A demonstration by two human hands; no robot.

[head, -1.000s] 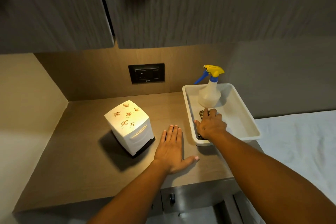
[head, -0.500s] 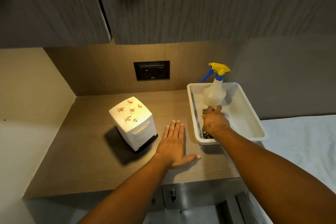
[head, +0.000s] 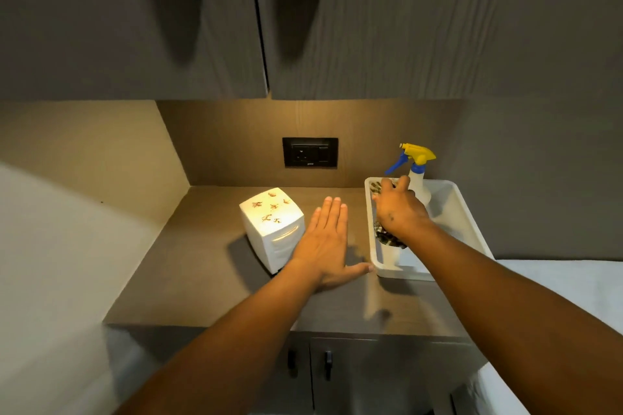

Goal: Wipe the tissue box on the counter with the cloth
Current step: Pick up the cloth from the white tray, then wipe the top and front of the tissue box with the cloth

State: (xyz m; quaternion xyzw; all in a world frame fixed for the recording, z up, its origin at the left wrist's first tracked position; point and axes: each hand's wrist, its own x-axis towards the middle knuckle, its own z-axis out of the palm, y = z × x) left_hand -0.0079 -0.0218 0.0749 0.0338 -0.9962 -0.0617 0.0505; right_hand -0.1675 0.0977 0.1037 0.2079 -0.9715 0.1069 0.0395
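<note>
The white upright tissue box with small brown motifs (head: 272, 227) stands on the brown wooden counter (head: 202, 273), untouched by cloth. The left hand (head: 325, 242) lies flat beside it, fingers straight and together, likely for balance. The right hand (head: 399, 212) reaches into the white plastic tray (head: 468, 222), fingers curled around the dark patterned cloth (head: 387, 237), apparently gathering it for wiping.

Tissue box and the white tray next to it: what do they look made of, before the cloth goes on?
Tissue box: likely glossy hard plastic or lacquered board; the lamp glares brightly off its white top, with printed brown motifs. Tray: probably moulded white plastic, semi-matte, with rounded rim and corners. Cloth under the right hand: dark patterned fabric, bunched.
</note>
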